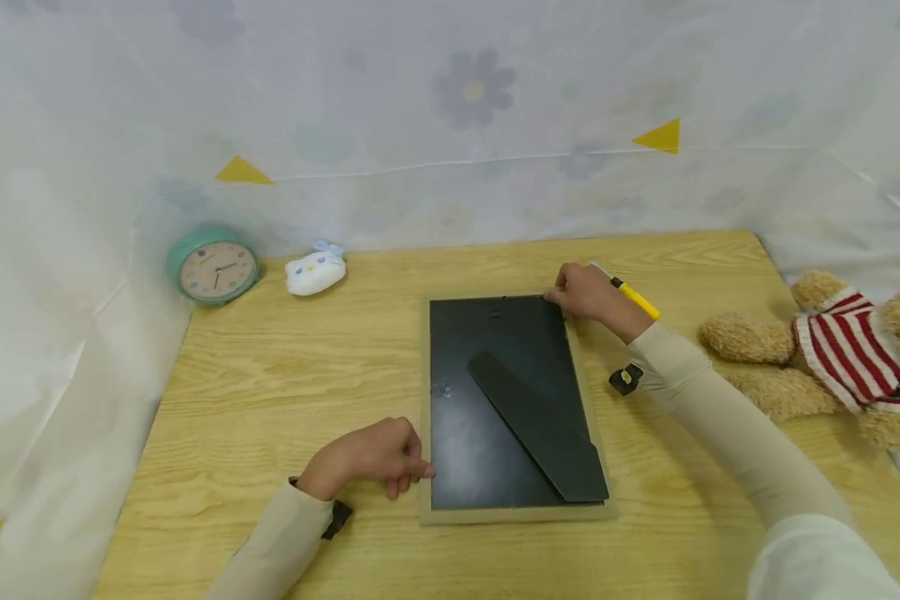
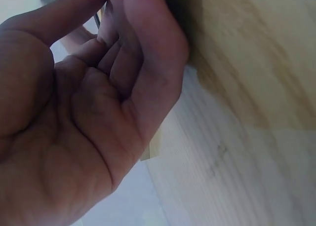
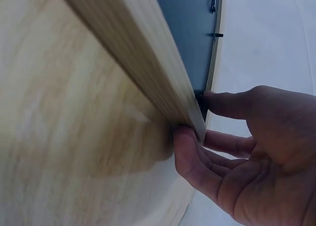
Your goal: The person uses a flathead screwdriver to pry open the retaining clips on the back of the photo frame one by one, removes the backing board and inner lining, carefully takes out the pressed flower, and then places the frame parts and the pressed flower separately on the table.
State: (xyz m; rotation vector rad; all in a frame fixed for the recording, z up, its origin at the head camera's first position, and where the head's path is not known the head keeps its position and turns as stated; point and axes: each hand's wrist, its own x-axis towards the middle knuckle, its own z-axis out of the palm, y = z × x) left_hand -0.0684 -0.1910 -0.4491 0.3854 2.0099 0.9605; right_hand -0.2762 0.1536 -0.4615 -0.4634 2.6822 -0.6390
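A picture frame (image 1: pixel 517 408) lies back side up on the wooden table, its light wood border round a black backing board. A black easel stand (image 1: pixel 540 433) slants across the backing. My right hand (image 1: pixel 585 292) grips the frame's far right corner; in the right wrist view, the thumb is on the backing side and fingers are against the wooden edge (image 3: pixel 158 63). My left hand (image 1: pixel 371 458) holds the left edge near the bottom, thumb over the border. In the left wrist view the left hand's (image 2: pixel 94 102) fingers are curled, and their contact with the frame is hidden.
A yellow-handled screwdriver (image 1: pixel 636 298) lies beyond my right wrist. On the right is a teddy bear (image 1: pixel 862 350) in a striped top. A teal clock (image 1: pixel 213 265) and a small white plush cat head (image 1: pixel 315 272) sit at the far left. White curtains surround the table (image 1: pixel 285 358).
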